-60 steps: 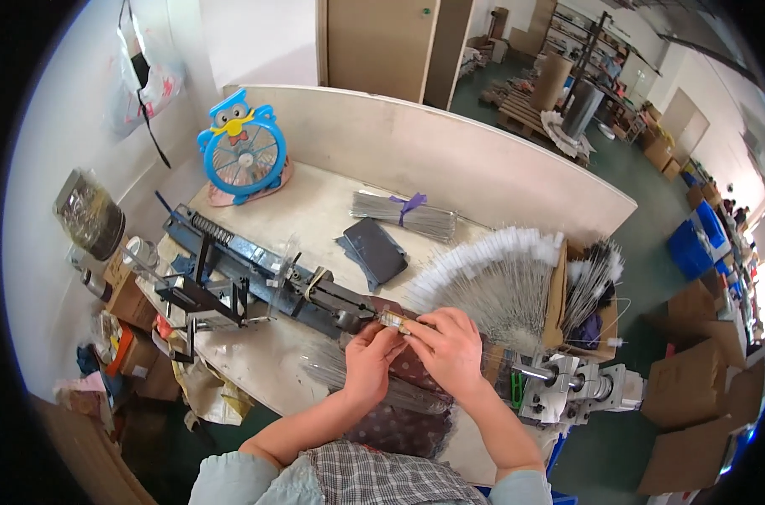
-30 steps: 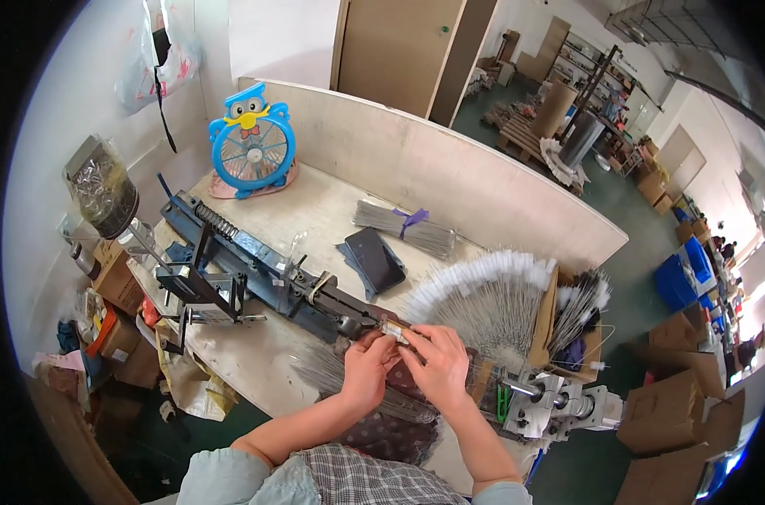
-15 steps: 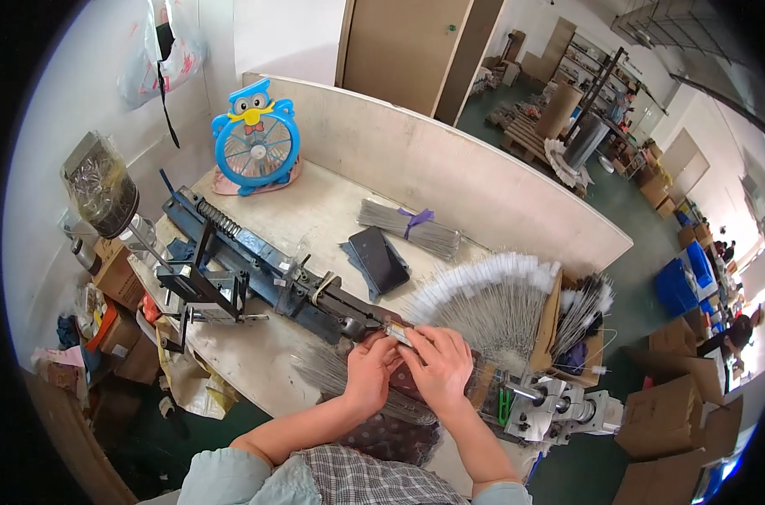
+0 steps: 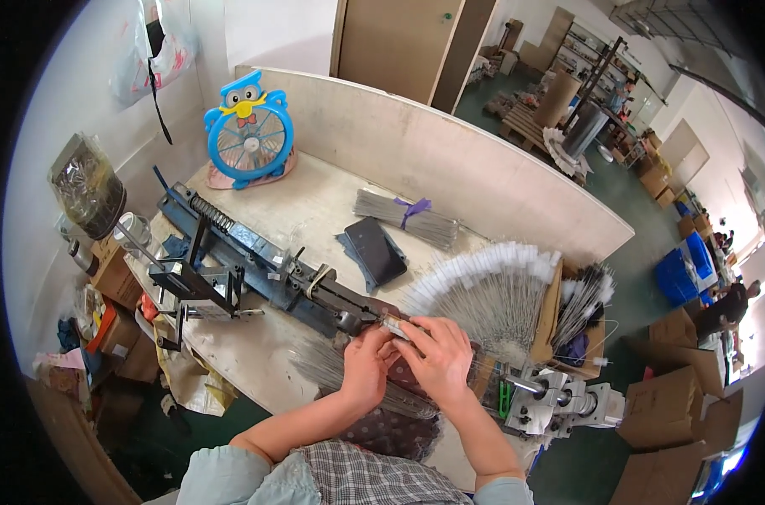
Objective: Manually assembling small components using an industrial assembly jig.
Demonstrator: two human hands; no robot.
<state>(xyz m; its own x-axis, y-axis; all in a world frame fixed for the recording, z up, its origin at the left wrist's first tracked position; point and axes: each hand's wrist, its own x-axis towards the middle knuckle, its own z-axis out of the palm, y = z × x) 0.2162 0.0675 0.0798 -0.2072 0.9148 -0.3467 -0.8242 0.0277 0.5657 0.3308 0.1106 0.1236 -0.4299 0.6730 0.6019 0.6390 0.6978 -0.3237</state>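
Observation:
My left hand (image 4: 366,368) is closed at the right end of a long dark metal bench device (image 4: 273,268), its fingertips pinched together; what they hold is too small to make out. Right beside it, my right hand (image 4: 441,358) has its thumb and fingers closed on a small whitish piece (image 4: 393,326) at the device's tip. The fingertips of both hands nearly meet. Below the hands lie many thin metal wires (image 4: 319,362), partly on a dark dotted cloth (image 4: 391,433). To the right, white-tipped wire brushes (image 4: 492,295) are spread in a fan.
A cardboard box (image 4: 549,311) with more brushes adjoins the fan. Near the right edge stands a silver clamp-like mechanism (image 4: 559,408). Behind lie a phone (image 4: 376,252), a wire bundle with purple tie (image 4: 406,217) and a blue owl-shaped fan (image 4: 249,139). A crank frame (image 4: 199,290) stands left.
The view has shifted slightly. Both hands stay together at the device's end, with only small finger movement. Far right, a person in dark clothing has shifted position.

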